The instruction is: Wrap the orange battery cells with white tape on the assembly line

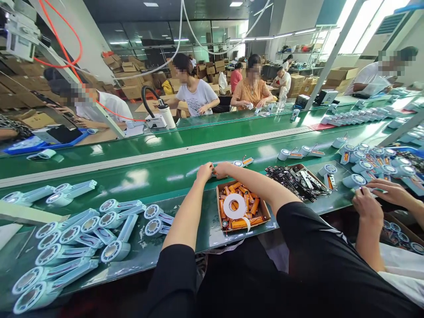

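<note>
My left hand (205, 171) and my right hand (221, 169) meet fingertip to fingertip over the near side of the green conveyor belt. Both have their fingers pinched together; whatever is between them is too small and hidden to make out. Just beyond my right hand lies a light-blue handheld fan body (237, 163) with an orange battery (247, 160) in its handle. Below my wrists stands a cardboard box (219, 199) full of orange cylindrical batteries (254, 206). A roll of white tape (226, 206) rests on top of them, its loose end hanging over the box's front.
Several light-blue fan bodies (114, 251) lie on the left. To the right are a heap of black circuit boards (283, 181) and more fan bodies (361, 166). A co-worker's hands (367, 201) work close at my right. Other people sit across the belt (159, 154).
</note>
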Demonstrator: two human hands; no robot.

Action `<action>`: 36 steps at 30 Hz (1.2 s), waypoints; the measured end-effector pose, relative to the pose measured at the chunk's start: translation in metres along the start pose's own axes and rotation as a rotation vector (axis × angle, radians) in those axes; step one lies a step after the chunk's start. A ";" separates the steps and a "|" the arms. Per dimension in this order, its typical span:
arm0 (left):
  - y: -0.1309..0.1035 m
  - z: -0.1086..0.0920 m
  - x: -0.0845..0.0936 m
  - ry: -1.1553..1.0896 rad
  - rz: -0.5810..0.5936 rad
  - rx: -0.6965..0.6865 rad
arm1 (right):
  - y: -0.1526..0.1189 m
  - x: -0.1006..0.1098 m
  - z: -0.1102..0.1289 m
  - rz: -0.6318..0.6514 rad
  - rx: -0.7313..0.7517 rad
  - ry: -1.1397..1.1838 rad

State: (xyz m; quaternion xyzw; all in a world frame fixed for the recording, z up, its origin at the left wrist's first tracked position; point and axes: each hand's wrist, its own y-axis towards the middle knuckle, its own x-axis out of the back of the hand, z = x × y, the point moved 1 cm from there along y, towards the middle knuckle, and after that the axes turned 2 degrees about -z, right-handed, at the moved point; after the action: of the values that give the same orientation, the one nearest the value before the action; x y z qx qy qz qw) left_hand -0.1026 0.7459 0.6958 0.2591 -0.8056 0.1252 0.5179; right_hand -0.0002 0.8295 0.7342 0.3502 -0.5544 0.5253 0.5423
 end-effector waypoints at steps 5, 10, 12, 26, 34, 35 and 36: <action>-0.058 -0.027 0.021 -0.046 -0.090 -0.249 | -0.068 0.022 -0.021 -0.197 0.004 0.117; -0.181 -0.030 0.008 -0.074 0.101 -0.893 | -0.198 -0.036 -0.031 -0.657 -0.019 0.700; -0.214 -0.030 0.002 -0.051 -0.021 -0.866 | -0.236 -0.067 -0.016 -0.696 -0.082 0.994; -0.248 0.016 0.027 0.068 -0.555 -0.713 | -0.253 -0.088 0.062 0.043 0.308 0.800; -0.256 -0.004 0.013 0.043 -0.517 -0.668 | -0.190 -0.066 0.017 -0.357 -0.249 0.270; -0.255 -0.007 0.012 0.059 -0.510 -0.687 | -0.184 -0.066 0.016 -0.335 -0.246 0.266; -0.254 -0.010 0.012 0.079 -0.506 -0.707 | -0.181 -0.067 0.014 -0.317 -0.234 0.289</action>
State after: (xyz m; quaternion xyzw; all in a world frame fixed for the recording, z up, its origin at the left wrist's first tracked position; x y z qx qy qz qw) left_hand 0.0405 0.5349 0.6940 0.2499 -0.6896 -0.2795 0.6196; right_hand 0.1808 0.7675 0.7083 0.2886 -0.4663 0.4106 0.7285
